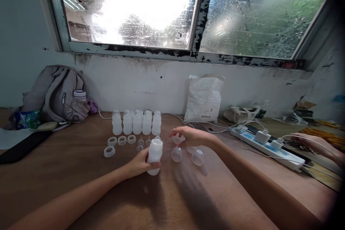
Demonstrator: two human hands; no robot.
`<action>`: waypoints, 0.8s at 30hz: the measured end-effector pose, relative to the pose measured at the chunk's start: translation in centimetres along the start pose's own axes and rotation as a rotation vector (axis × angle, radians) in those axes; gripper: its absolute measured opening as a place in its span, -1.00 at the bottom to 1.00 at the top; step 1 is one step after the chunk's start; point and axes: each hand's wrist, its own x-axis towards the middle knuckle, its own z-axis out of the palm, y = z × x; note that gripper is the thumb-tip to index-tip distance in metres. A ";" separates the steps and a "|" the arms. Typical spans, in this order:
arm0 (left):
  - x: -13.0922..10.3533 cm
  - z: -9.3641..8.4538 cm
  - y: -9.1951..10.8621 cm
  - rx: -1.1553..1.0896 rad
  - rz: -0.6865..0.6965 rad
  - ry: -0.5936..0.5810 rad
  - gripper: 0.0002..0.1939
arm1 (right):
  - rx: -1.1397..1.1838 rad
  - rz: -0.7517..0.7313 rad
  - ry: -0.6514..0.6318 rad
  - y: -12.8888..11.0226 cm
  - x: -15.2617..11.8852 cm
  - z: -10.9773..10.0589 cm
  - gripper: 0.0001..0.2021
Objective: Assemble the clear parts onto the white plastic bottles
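Observation:
My left hand [144, 164] is wrapped round a frosted white baby bottle [154, 155], held upright with a clear teat at its top. My right hand [188, 136] is to the right of it, fingers curled round a clear domed bottle cap [178, 139]. Close below that hand, another clear cap [176, 154] and a tipped one [197, 158] rest on the table; one more is partly hidden by the hand. Left of the held bottle lie several clear teats [140, 143] and white collar rings [109, 151]. Behind them stands a row of capped baby bottles [137, 123].
A grey backpack [58, 93] and a black flat object [25, 147] are at the left. A white plastic package [204, 99] leans on the wall. At the right, a power strip [269, 150] has plugs and cables. Another person's hand [319, 145] is beyond it.

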 end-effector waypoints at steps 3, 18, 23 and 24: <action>0.0 -0.1 0.2 -0.015 -0.038 0.046 -0.63 | -0.100 0.046 -0.197 0.0 0.8 1.1 -0.62; 0.0 -0.4 0.1 -0.139 -0.073 0.094 -0.67 | 0.485 0.181 0.204 2.3 3.6 0.0 -0.38; -0.1 -0.4 0.2 -0.142 -0.073 0.066 -0.69 | 0.586 0.149 0.330 1.5 3.2 -0.3 -0.41; -0.1 -0.4 0.2 -0.144 -0.073 0.062 -0.69 | 0.607 0.133 0.334 1.3 3.1 -0.3 -0.42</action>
